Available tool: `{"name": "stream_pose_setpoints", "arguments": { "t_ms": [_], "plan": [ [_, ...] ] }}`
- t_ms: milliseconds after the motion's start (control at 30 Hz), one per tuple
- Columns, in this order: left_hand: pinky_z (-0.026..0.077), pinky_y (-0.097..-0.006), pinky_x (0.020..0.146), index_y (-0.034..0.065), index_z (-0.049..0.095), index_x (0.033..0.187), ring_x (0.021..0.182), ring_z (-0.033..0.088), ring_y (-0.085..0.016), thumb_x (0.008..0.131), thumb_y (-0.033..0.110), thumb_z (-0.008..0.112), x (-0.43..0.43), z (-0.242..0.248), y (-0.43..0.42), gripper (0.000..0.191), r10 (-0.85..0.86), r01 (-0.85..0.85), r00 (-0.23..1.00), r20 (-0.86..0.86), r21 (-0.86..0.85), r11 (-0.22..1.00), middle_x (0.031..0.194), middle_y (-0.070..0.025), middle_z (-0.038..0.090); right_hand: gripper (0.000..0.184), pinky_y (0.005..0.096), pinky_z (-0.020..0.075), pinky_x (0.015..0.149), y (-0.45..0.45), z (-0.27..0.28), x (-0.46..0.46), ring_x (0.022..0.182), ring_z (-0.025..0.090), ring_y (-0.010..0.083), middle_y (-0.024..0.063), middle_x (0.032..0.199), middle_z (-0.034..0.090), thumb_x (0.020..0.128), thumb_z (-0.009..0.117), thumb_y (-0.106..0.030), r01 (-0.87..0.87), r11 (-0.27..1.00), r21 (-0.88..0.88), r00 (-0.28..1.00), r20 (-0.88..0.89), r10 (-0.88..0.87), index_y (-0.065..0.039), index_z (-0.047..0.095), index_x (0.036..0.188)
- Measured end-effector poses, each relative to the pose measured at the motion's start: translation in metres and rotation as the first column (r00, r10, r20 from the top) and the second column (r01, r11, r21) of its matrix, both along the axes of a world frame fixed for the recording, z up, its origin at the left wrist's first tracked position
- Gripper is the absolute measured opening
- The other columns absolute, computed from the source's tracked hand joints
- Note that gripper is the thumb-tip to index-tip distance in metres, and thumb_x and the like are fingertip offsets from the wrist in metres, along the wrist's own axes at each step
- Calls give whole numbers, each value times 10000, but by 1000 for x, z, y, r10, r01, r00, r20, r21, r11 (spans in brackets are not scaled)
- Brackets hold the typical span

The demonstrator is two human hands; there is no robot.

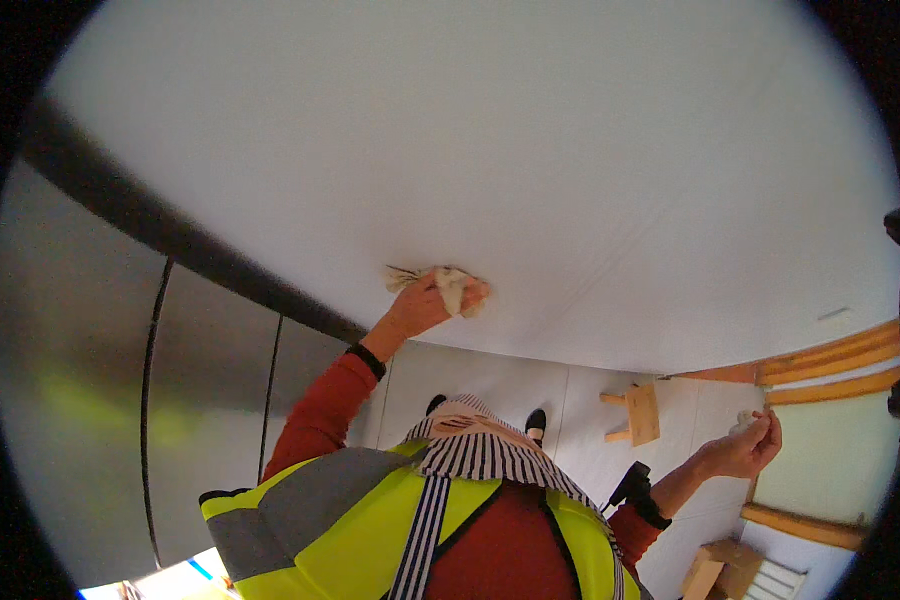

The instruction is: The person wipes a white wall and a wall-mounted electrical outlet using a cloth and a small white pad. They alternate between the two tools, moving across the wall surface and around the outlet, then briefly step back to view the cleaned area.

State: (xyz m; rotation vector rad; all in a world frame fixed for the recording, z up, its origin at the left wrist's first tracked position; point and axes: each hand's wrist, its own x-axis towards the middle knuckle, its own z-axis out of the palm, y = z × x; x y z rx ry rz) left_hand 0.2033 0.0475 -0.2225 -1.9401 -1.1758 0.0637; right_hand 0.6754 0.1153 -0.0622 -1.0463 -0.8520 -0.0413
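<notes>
My left hand [418,306] grips a crumpled cream cloth [450,289] and presses it against the large white wall [495,187] before me. Part of the cloth spreads out past the fingers on the left. Off to the right, my right hand [739,450] is raised with its fingers pinched together around a small whitish crumpled piece [742,422], perhaps cloth or tissue. That hand appears in front of a wood-framed pane [832,450], and I cannot tell whether it touches it.
Glossy dark panels [210,360] line the left side behind a dark edge strip [195,240]. On the pale floor [480,367] stands a small wooden stool [643,415], right of my feet. A cardboard box [727,566] lies at lower right, beside a white slatted object [776,581].
</notes>
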Motion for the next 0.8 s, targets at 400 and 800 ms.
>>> {"name": "stream_pose_setpoints", "arguments": {
  "t_ms": [400,800],
  "plan": [
    [447,-332,726,75,461,1222,934,501,-212,924,351,479,-28,-40,-23,407,-511,-728,-621,594,-194,658,1126,-96,517,108,277,479,677,-2,11,-19,764,574,159,102,908,643,855,564,-6,-124,985,123,977,188,99,29,626,936],
    [502,-369,678,95,417,1299,933,568,-232,924,582,353,29,-99,4,619,-327,-297,-944,-50,-304,905,1236,-75,508,112,260,480,693,2,8,-13,744,573,136,76,874,627,839,554,14,-27,998,53,993,116,21,21,622,928]
  ]
}}
